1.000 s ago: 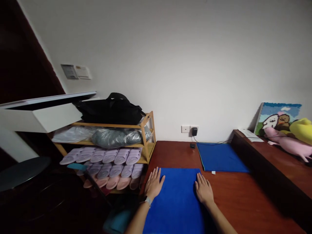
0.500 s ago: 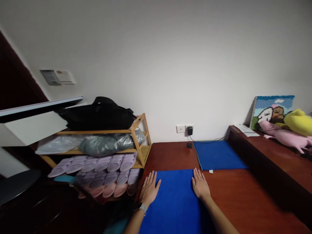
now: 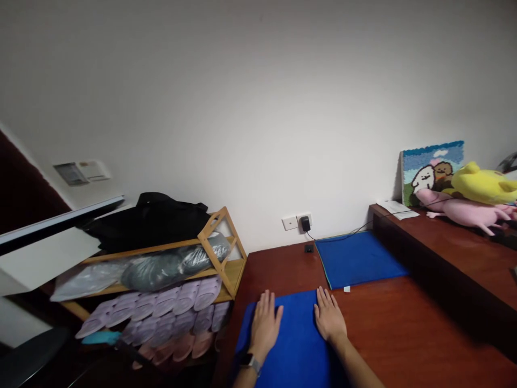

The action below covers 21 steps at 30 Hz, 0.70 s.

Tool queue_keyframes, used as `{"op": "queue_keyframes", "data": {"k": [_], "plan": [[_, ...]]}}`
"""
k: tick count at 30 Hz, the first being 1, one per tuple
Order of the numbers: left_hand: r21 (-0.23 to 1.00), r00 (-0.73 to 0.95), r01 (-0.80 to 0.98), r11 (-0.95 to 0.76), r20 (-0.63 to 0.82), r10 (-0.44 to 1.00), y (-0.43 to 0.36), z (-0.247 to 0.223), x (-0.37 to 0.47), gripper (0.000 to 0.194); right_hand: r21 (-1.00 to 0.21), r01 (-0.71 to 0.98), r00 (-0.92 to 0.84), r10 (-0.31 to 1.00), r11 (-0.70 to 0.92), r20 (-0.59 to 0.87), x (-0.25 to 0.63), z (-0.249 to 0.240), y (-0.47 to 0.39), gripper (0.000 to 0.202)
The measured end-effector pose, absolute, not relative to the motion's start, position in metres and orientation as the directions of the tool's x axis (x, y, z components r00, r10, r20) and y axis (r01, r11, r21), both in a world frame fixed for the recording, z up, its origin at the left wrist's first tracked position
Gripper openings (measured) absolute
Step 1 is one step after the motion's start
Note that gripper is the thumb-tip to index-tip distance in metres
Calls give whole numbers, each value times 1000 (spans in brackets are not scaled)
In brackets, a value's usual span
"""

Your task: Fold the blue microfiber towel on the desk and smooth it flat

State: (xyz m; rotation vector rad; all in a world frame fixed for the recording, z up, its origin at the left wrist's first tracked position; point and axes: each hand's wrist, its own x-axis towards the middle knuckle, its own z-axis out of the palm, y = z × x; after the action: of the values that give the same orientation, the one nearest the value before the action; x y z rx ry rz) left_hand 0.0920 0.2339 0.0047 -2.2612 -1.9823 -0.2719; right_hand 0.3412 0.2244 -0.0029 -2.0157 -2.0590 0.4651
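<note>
A bright blue cloth (image 3: 297,345) lies flat on the reddish-brown wooden table (image 3: 388,328), running down to the bottom of the view. My left hand (image 3: 265,326), with a watch on its wrist, rests palm down on the cloth's left part, thumb spread from the fingers. On the cloth's right edge near its far corner lies my right hand (image 3: 330,318), flat with fingers stretched out. Neither hand grips anything. A second blue cloth (image 3: 359,258) with a green edge and a small white tag lies beyond my right hand, near the wall.
Left of the table, a wooden rack (image 3: 232,277) holds a black bag (image 3: 153,223), plastic-wrapped items and rows of slippers (image 3: 186,296). A black plug (image 3: 306,223) sits in the wall with its cable. Plush toys (image 3: 480,183) lie on a raised ledge at right.
My left hand has shifted right, inward over the cloth, uncovering its left edge. My right hand stays near the cloth's right edge. The view has tilted.
</note>
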Motion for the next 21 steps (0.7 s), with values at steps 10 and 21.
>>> {"op": "queue_keyframes", "data": {"k": [10,21], "plan": [[164,418,890,-426,80,905,233,-9,179,63,-345,938,-55,997,32,-59,345,-8,225,65],[120,51,991,-65,115,992,232,-19,1,72,-295,955,-25,999,16,-27,344,-21,225,67]]}}
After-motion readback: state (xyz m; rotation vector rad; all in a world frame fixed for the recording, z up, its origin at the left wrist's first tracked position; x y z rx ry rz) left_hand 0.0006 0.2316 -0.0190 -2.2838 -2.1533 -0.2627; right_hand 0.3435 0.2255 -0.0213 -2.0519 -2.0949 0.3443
